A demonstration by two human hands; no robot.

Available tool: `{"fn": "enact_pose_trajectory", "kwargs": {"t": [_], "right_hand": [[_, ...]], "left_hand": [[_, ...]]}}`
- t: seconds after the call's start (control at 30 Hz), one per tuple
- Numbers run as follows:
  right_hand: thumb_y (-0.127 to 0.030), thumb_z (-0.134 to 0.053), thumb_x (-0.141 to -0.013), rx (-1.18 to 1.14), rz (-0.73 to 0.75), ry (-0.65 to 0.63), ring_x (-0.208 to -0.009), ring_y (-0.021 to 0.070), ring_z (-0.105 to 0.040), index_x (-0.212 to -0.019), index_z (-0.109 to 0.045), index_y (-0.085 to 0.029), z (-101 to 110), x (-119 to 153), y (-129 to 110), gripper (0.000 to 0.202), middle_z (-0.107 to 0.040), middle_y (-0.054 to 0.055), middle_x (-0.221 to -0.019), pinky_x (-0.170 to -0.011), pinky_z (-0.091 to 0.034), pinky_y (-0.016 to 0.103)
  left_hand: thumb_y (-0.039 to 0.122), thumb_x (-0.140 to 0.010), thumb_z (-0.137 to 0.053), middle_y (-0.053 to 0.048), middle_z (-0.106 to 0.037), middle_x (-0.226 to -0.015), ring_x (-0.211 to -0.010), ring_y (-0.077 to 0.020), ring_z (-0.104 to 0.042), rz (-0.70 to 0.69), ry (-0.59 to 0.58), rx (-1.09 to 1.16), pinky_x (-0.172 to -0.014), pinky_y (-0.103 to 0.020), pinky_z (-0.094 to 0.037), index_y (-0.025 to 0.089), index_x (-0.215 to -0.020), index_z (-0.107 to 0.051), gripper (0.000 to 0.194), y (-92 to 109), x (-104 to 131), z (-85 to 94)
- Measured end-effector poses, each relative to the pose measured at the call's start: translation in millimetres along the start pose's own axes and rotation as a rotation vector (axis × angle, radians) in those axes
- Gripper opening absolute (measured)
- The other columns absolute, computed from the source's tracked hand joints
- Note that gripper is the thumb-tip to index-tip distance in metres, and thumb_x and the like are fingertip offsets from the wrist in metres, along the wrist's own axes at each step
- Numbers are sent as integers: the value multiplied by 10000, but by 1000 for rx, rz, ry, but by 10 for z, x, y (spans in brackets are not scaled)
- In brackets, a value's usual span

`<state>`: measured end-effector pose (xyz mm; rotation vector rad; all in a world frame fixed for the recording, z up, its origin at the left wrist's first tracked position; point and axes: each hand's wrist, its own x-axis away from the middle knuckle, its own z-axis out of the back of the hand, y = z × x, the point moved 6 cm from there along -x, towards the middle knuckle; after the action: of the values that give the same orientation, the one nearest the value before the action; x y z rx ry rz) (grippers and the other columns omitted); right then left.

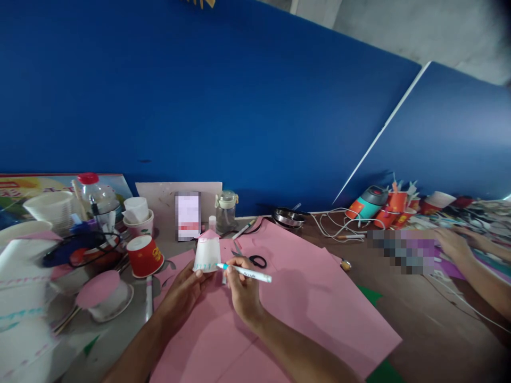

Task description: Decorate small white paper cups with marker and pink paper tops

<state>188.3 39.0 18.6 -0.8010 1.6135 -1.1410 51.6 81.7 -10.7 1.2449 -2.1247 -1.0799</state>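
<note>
White paper, turned wide rim downward, forms the paper cup (207,256), which is kept upright just ahead of the left hand (190,290), above large pink paper sheets (295,287). Its narrow end is topped by a pointed pink paper piece (209,236), and its lower wall is marked by a row of turquoise strokes (204,266). The cup is gripped low, near the rim, by the left hand: the thumb is laid against the front left, while the placing of the other fingers is partly hidden.

An acrylic marker (257,274) is pinched between the thumb and fingers of the right hand (241,290), which are closed about the barrel near its turquoise front end. The nib is pointed leftward at the cup's lower right wall; whether it is pressed there cannot be told.

Black-handled scissors (258,260) are left lying just beyond the right hand. To the left, a red paper cup (143,257) is set near the left hand, likewise upside down or tilted, which is not clear.
</note>
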Motion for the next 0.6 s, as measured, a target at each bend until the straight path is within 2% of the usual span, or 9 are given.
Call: {"fn": "enact_pose_trajectory", "kwargs": {"t": [0.37,0.6], "right_hand": [[-338,-495,-904,62,30,1,-529,134,-421,-889,-533,-218,0,5,-46,127,-449,-59,-572,-506,-356,249],[-320,-496,-895,72,38,-19,-592,145,-485,-868,-548,-213,-12,14,-89,121,-558,-6,-680,-536,-391,259]], "left_hand": [[296,-858,-674,-122,-693,-1227,-1173,-280,-604,21,-1,-5,-1070,-434,-380,232,-1354,-546,517,-36,-17,51],[290,-863,-665,-112,-720,-1148,-1107,-263,-630,21,-22,9,-1026,-409,-417,227,-1326,-568,477,-3,2,-6]]}}
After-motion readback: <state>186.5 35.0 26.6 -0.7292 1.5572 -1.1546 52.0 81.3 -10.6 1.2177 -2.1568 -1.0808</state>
